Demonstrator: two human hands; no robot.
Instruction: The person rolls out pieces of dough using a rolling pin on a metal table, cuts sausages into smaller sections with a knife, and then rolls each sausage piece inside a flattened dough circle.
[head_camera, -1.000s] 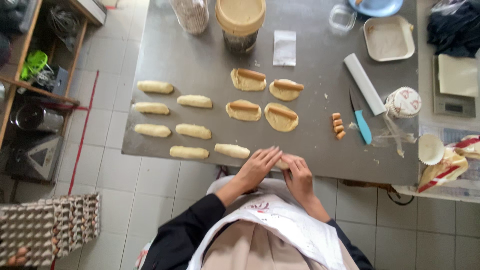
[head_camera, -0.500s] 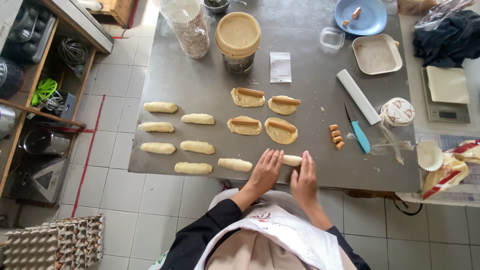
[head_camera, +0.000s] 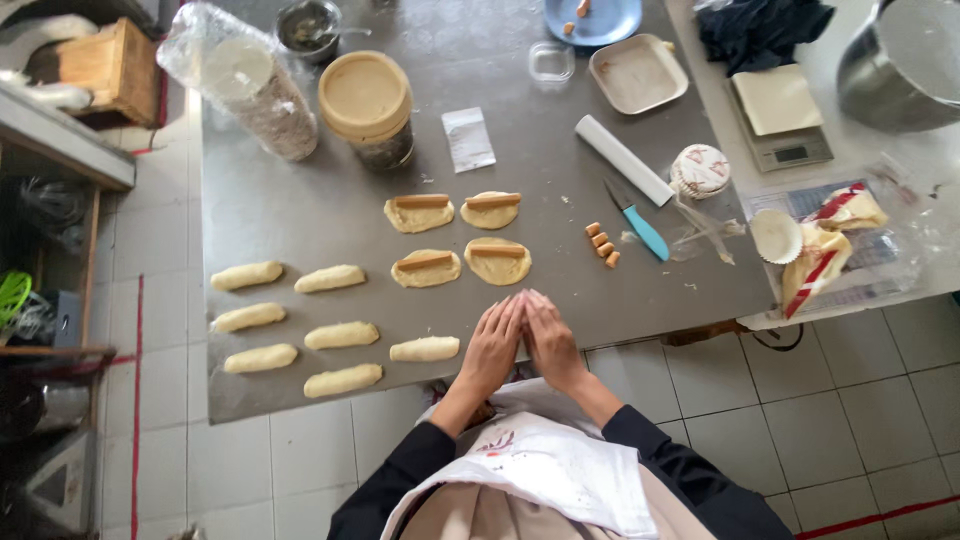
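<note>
Both hands are flat and side by side on the bench (head_camera: 300, 210), the left hand (head_camera: 492, 345) and right hand (head_camera: 549, 340) with fingers straight and palms down. Looks like they're pressing on a dough piece underneath, but it's hidden, so can't tell if anything is gripped. Just beyond the fingertips sit four flat dough ovals with sausage sticks (head_camera: 458, 240), laid out open and unrolled. To the left of the hands are the rolled dough logs (head_camera: 300, 325) in neat rows. To the right and beyond: cut sausage bits (head_camera: 601, 243), a blue-handled knife (head_camera: 637, 221), a white rolling pin (head_camera: 622, 160). Nothing crowds the hands.
</note>
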